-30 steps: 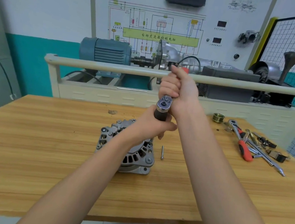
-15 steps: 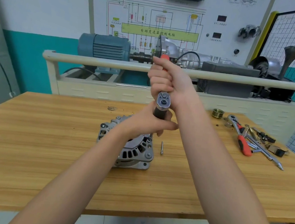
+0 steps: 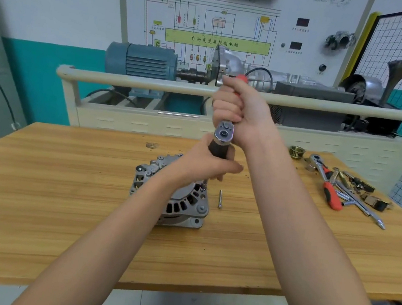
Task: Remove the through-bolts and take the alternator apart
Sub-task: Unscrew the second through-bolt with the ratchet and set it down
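A silver alternator (image 3: 181, 207) stands on the wooden table (image 3: 59, 197), partly hidden by my left forearm. A ratchet wrench (image 3: 224, 133) with a red handle stands over it, its extension and socket set on a through-bolt (image 3: 203, 186) at the alternator's top right. My right hand (image 3: 239, 108) grips the red handle. My left hand (image 3: 208, 165) holds the black extension just under the ratchet head. One removed bolt (image 3: 220, 199) lies on the table right of the alternator.
At the table's right lie a second red-handled ratchet (image 3: 329, 188), several metal tools and small parts, and a brass ring (image 3: 296, 152). A washer (image 3: 152, 145) lies at the back. Behind the table runs a beige rail (image 3: 137, 82) with a blue motor and a training stand.
My right hand swung the ratchet handle left and then partly back to the right. My left hand stays on the extension. The camera dipped slightly.
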The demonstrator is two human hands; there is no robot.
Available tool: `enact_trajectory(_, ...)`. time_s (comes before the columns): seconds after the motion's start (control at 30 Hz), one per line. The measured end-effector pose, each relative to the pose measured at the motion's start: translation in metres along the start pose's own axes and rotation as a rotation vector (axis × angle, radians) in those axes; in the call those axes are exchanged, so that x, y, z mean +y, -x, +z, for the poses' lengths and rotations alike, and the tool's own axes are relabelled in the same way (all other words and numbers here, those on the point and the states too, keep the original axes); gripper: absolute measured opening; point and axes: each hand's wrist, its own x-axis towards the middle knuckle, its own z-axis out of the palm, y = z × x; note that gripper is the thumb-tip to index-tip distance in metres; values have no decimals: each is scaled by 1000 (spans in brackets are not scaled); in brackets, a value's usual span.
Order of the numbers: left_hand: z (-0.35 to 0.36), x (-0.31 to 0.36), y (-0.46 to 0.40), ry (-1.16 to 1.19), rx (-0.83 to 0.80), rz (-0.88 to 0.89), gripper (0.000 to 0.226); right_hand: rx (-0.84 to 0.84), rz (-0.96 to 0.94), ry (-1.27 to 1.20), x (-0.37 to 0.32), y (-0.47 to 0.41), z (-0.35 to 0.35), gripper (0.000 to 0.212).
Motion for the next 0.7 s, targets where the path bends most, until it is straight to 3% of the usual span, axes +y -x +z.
enact_trajectory(0.07,-2,2,1,-23,-94,-14,37,-76,131,63,1,-1,2,40)
enact_trajectory(0.17,6,1,0,48,24,-18,36,-59,104,-16,1,0,2,47)
enact_trajectory(0.3,21,-2,-6,227,431,-23,26,191,-396,-196,11,2,-1,44)
enact_trajectory(0.4,23,-1,-10,314,522,-29,16,264,-578,-245,18,4,-1,43)
enact_trajectory(0.47,19,-4,-8,219,421,-16,21,213,-460,-200,13,4,-1,44)
enact_trajectory(0.6,5,-4,-3,47,104,17,35,23,-20,-21,0,-1,1,48)
enact_trajectory(0.7,0,-4,-4,72,-10,6,40,-32,119,81,-2,-4,3,39)
